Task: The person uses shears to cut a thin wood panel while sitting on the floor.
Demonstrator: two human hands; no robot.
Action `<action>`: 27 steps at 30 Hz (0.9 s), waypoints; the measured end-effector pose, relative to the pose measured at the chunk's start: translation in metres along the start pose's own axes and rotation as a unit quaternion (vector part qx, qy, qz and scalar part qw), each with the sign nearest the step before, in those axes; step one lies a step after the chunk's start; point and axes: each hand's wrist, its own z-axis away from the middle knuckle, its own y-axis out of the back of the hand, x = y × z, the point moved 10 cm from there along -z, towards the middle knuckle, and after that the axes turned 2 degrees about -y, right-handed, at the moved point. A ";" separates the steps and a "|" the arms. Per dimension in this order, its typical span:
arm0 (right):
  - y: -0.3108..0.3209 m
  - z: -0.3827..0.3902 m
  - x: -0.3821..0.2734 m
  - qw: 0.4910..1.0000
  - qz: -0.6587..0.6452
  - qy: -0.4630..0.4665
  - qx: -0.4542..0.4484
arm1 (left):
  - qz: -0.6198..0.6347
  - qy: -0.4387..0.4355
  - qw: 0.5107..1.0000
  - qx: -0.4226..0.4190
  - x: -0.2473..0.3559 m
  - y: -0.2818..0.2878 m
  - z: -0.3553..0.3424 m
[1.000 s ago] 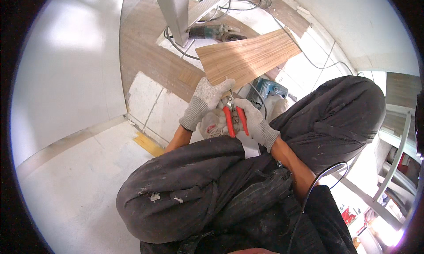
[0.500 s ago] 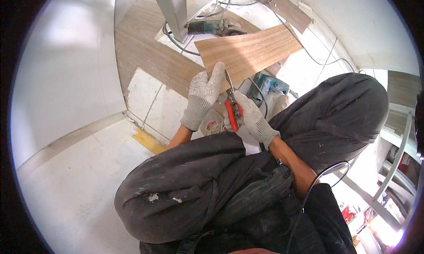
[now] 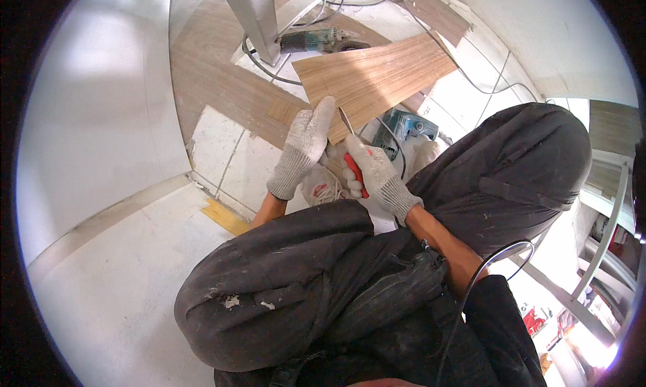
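Observation:
A wood-grain floor plank (image 3: pixel 377 78) is tilted up in front of me, its near end narrow and pointing toward my knees. My gloved left hand (image 3: pixel 306 138) grips its near left edge, thumb on the top face and fingers hidden beneath. In my gloved right hand (image 3: pixel 373 162) is a pair of red-handled snips (image 3: pixel 355 172). Their slim metal jaws lie against the plank's near end, close to my left thumb. The right hand covers the pivot and most of the handles.
An angle grinder (image 3: pixel 323 41) lies beyond the plank beside a grey metal leg (image 3: pixel 259 24). A blue power tool (image 3: pixel 407 131) sits near my right knee. Cables (image 3: pixel 464 78) cross the floor. White panels rise on both sides, and a yellow strip (image 3: pixel 225 215) lies at left.
My right hand has turned over the snips, now covering their pivot, and the red handles look closer together. My left hand keeps its hold on the plank. The view has shifted slightly.

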 end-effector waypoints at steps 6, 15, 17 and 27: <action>-0.004 0.004 -0.013 0.990 0.136 0.043 0.002 | -0.076 -0.207 0.975 -0.009 0.020 0.009 -0.014; -0.009 0.011 -0.034 0.919 0.326 0.215 0.052 | 0.050 -0.001 0.996 -0.072 0.009 0.002 -0.002; -0.010 0.015 -0.039 0.935 0.291 0.197 0.043 | 0.071 -0.001 0.996 -0.059 0.009 0.001 -0.002; 0.003 -0.009 -0.013 0.973 0.181 0.138 -0.037 | 0.106 -0.032 0.986 -0.126 0.004 -0.008 -0.009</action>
